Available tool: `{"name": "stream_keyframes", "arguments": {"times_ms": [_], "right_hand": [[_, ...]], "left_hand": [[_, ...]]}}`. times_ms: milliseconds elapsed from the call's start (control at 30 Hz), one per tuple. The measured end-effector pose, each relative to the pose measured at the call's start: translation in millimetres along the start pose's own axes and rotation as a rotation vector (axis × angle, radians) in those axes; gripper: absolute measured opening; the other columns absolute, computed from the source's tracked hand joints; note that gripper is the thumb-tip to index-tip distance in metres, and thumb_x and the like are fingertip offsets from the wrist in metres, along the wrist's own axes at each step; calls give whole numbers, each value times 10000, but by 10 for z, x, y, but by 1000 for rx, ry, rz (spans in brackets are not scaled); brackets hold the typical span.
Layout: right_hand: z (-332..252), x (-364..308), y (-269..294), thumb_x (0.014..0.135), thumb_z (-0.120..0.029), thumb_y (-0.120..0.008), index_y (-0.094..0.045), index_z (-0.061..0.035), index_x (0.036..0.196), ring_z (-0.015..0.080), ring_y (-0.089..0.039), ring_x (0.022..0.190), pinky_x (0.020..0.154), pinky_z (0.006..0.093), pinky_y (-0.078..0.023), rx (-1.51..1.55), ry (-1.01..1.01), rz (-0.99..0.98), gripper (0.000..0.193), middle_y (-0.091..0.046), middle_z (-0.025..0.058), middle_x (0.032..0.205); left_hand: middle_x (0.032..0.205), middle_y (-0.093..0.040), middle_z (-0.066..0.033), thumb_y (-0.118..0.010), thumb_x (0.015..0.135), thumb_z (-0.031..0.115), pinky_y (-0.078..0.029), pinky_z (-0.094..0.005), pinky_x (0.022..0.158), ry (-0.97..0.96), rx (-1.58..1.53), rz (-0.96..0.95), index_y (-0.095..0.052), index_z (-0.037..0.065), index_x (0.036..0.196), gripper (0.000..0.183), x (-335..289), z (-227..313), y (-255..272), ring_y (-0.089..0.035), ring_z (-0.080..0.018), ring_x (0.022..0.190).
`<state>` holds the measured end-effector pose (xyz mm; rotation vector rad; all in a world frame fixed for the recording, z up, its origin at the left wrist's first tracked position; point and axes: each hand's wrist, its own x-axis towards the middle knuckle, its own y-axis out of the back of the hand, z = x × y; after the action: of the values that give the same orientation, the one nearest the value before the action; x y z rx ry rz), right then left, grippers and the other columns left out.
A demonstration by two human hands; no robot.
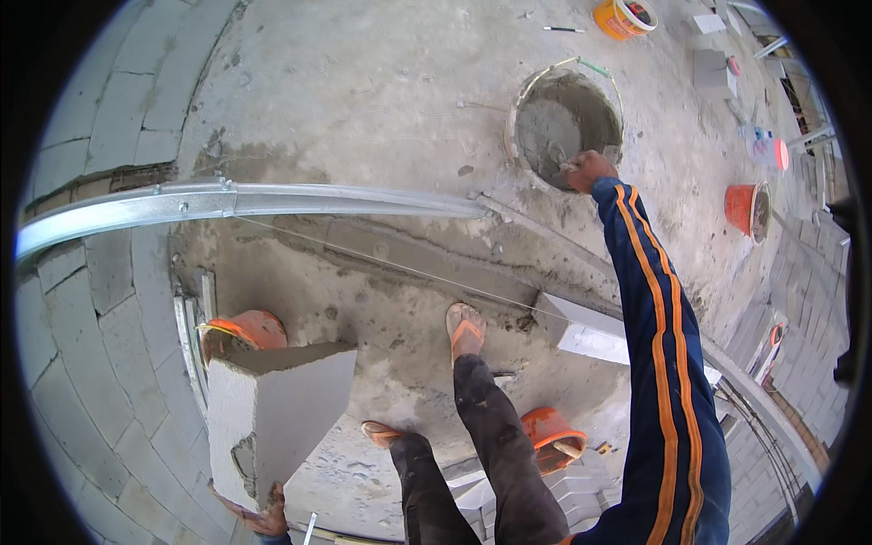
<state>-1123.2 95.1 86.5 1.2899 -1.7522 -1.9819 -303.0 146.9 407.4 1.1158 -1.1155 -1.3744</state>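
My left hand [259,520] grips the lower end of a large light-grey concrete block [304,409], which has a chipped patch on its side. The block is raised at the lower left, its far end near an orange bucket [259,329]. My right arm reaches forward to a large bucket [514,136] of wet grey mortar [547,123]. At its near right rim my right hand [592,171] is closed with the fingers curled; what it grips is mostly hidden. A white handle with a green grip arches over this bucket's far side.
A metal channel [318,200] spans the left side above a mortar strip [409,272] and a taut string [363,258]. Another block [590,331] lies right of my foot [466,331]. Orange buckets stand near my legs [549,436] and at the right [740,209]. Block walls [82,336] rise left.
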Motion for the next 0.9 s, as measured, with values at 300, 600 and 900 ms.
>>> {"name": "stream_keyframes", "arguments": {"times_ms": [300,600,900], "right_hand": [[582,-534,322,940,-313,-621,-711,-69,1017,153,-583,612,538,316,-486,982,-181,-142,271,-656,53,775],[-587,-2672,1140,905,-142,-575,-609,-5,1223,128,-607,749,658,274,-495,1197,60,86,348,-673,64,940],[-2844,-4535,379,733,2,-674,-605,-7,1130,410,-611,973,858,479,-510,773,730,391,403,-604,238,1065]], "left_hand": [[1414,-374,-302,-893,645,396,-328,-538,1112,-19,-32,-6,-158,-74,1523,1238,569,797,-229,-406,-438,1308],[1117,-618,-182,-897,677,233,-567,-381,865,-84,-608,-103,-400,-4,1228,779,1156,1505,-303,-680,-250,990],[1042,-656,-181,-921,658,317,-549,-388,859,-147,-534,-48,-427,9,1172,776,1094,1390,-75,-699,-311,963]]}}
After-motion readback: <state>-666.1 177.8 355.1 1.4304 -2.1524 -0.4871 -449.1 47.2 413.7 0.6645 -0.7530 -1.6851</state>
